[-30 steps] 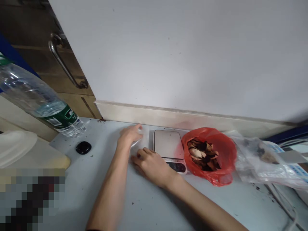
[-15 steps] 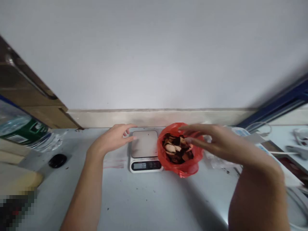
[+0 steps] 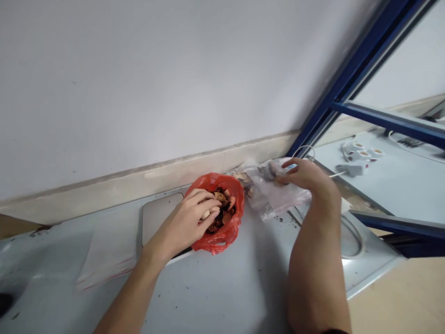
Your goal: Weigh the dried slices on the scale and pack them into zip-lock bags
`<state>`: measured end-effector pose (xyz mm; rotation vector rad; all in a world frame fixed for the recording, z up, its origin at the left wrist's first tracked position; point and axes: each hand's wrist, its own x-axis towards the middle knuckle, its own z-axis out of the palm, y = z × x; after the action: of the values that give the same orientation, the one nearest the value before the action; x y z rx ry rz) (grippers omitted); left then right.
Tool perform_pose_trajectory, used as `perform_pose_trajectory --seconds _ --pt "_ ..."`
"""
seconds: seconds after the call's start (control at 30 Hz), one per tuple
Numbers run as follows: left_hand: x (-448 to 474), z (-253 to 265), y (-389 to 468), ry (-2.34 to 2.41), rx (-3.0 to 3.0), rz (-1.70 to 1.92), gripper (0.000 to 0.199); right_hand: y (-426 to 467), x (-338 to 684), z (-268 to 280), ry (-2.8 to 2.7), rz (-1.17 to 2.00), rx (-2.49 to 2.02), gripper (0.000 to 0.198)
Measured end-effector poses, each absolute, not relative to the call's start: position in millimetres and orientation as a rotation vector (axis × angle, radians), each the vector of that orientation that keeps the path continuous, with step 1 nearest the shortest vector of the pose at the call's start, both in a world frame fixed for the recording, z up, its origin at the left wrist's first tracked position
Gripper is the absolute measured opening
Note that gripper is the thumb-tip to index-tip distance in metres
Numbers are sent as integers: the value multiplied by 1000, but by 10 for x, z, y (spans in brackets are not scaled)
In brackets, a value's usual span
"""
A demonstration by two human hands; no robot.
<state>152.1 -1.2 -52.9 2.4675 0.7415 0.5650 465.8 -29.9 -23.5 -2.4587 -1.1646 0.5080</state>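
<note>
My left hand (image 3: 187, 219) leans over the mouth of the red bag (image 3: 226, 237), its fingers curled down among the dried pieces (image 3: 229, 204); a pale one shows by the fingertips, but I cannot tell whether they pinch it. Half a second ago this hand was at the far side of the scale (image 3: 155, 217); now it has crossed to the bag, and its wrist and forearm hide part of the scale.

My right hand (image 3: 308, 174) has left the red bag and hangs over the clear bags (image 3: 278, 197) just beside it. Its thumb and fingers are spread, with a gap between them, and I cannot tell whether the tips touch the plastic. Pale and dark lumps show in those bags. As I judge it, the work now centres on the red bag and its contents, with the other hand busy at the clear bags.

Further out, flat clear sleeves (image 3: 107, 250) lie on the surface (image 3: 208, 297) left of the scale. My view has turned rightward, bringing in more of the blue frame (image 3: 321, 104) and the white cord (image 3: 359, 243).
</note>
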Motion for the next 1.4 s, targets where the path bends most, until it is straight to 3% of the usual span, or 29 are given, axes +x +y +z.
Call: perform_pose_trajectory --seconds 0.13,0.27,0.37,0.47,0.57,0.63,0.73,0.93,1.1,1.27,1.4 --pt "1539 -543 -19 702 2456 740 25 -339 4630 -185 -1124 432 -2277 15" --pt "1508 -462 -40 837 2355 910 26 -453 4479 20 -1272 461 -1893 19" --pt "1472 -402 -62 966 2181 1030 40 -506 4235 175 -1493 559 -1617 24" --pt "1436 -357 -73 957 1924 1057 53 -492 3915 272 -1776 582 -1405 17" --pt "1369 -305 -54 905 1718 1038 44 -434 3639 292 -1935 617 -1245 11" --pt "1284 -265 -18 899 1646 1085 34 -378 3531 259 -1940 603 -1245 16" --pt "1097 -224 60 915 1580 1181 36 -271 3460 172 -1879 617 -1415 32" --pt "700 -257 219 941 1447 1273 40 -87 3235 19 -1692 1214 -1404 45" --pt "476 -362 346 1128 1494 1261 27 -12 3017 -104 -1661 1482 -1399 44" --pt "427 -378 345 1382 1873 1327 23 68 2846 -214 -1780 1411 -1436 49" --pt "513 -317 241 1122 1981 842 15 105 2750 -298 -1781 1308 -1551 53"
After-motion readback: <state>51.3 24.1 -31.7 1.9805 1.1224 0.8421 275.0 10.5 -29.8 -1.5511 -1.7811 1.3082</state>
